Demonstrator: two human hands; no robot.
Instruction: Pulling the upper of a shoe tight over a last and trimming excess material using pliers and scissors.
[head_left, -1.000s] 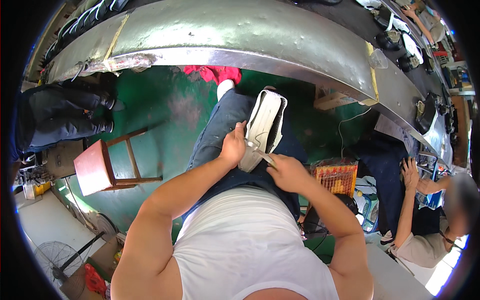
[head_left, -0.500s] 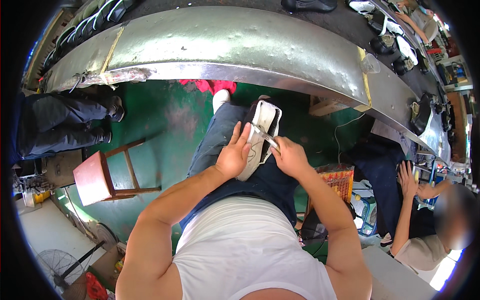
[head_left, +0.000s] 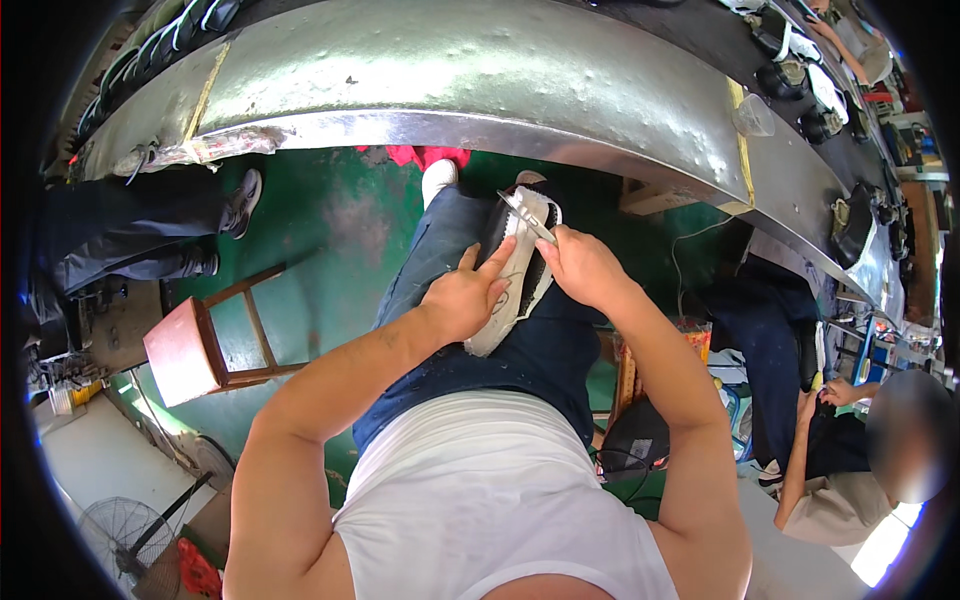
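Observation:
Across my lap lies a long white shoe part point(head_left: 512, 290), its toe end away from me, with a dark jagged edge along its right side. My left hand point(head_left: 466, 300) holds it from the left, the index finger stretched along its upper face. In my right hand point(head_left: 587, 268) is a slim metal tool with a long blade point(head_left: 523, 212), gripped near its lower end. The blade slants up and left across the far part of the shoe part. Whether its edge touches the surface, I cannot tell.
A dented metal bench point(head_left: 420, 75) curves across the far side, with several dark and white shoes point(head_left: 822, 95) on its right. A pink-topped stool point(head_left: 185, 350) stands left. Another person's legs point(head_left: 150, 225) are at far left; a co-worker's hands point(head_left: 835, 393) are at right.
My right hand's blade has moved farther up the shoe part toward its toe. My left hand has shifted slightly down, its fingers more bent. The co-worker's hands have come closer together.

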